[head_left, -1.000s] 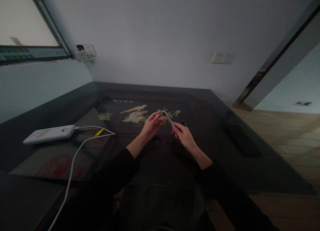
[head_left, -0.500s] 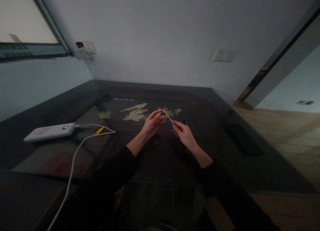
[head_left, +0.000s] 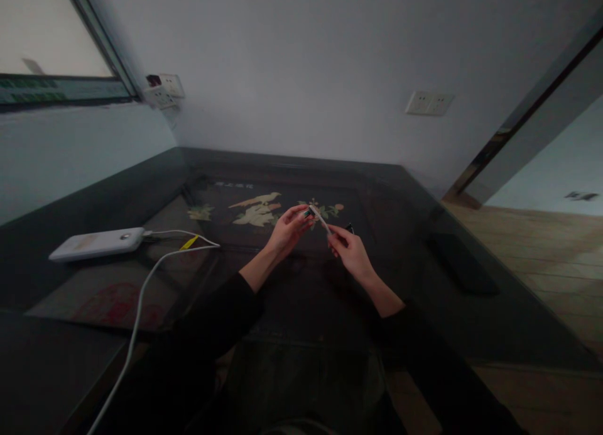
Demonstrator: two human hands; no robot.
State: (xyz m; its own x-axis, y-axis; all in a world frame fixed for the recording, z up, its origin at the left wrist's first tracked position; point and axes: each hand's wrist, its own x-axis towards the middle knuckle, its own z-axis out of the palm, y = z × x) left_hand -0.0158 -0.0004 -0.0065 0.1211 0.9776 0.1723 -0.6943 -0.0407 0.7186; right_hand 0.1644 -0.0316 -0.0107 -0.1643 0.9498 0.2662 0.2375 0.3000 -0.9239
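Note:
Above the middle of the dark table, my left hand (head_left: 285, 228) pinches a small dark piece with a greenish tint (head_left: 308, 213); its kind is too small to make out. My right hand (head_left: 347, 248) is closed on the lower end of a thin, pale, flat stick (head_left: 321, 219). The stick slants up and left, its far tip meeting the dark piece at my left fingertips. Whether the two are joined, I cannot tell. Just behind my right hand shows a small black thing (head_left: 349, 227), mostly hidden.
A white power bank (head_left: 98, 244) lies on the left with a white cable (head_left: 139, 309) and yellow tag (head_left: 189, 242). A black flat slab like a phone (head_left: 464, 264) rests at right. The dark table (head_left: 292, 161) has bird and flower pictures and meets the wall.
The whole view has shifted slightly. Both hands keep nearly the same pose and hold; the stick's tip stays at the left fingertips.

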